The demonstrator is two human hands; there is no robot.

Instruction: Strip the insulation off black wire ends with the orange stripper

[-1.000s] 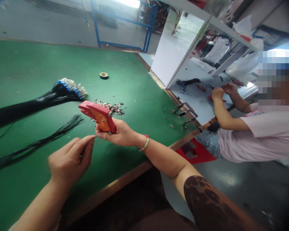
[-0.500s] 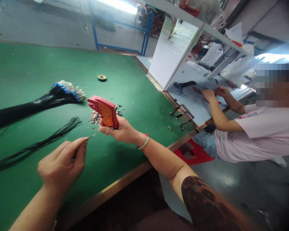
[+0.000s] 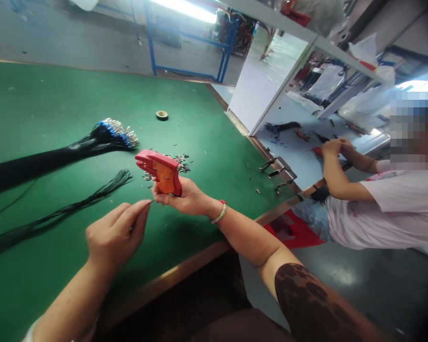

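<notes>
Wrapped round a red and orange wire stripper [image 3: 166,173], my right hand [image 3: 185,195] holds the tool above the green table. My left hand [image 3: 117,232] pinches a thin black wire [image 3: 152,201] between thumb and fingertips; its end reaches close to the right thumb, and I cannot tell whether they touch. Behind the stripper lie small cut scraps [image 3: 183,161]. A loose bunch of black wires [image 3: 89,197] rests to the left. Beyond it lies a thick black wire bundle [image 3: 57,159] with blue and silvery terminal ends [image 3: 117,133].
A roll of black tape [image 3: 161,115] lies farther back on the green table [image 3: 74,99]. Metal clamps [image 3: 278,173] sit near its right edge. At the adjoining white table, a person [image 3: 371,190] works with both hands beside a red stool [image 3: 296,232]. A white panel [image 3: 267,76] stands between.
My left hand has moved right, bringing the wire's end up to the right hand beneath the stripper. The co-worker's hands have drawn closer together. The whole view has shifted slightly.
</notes>
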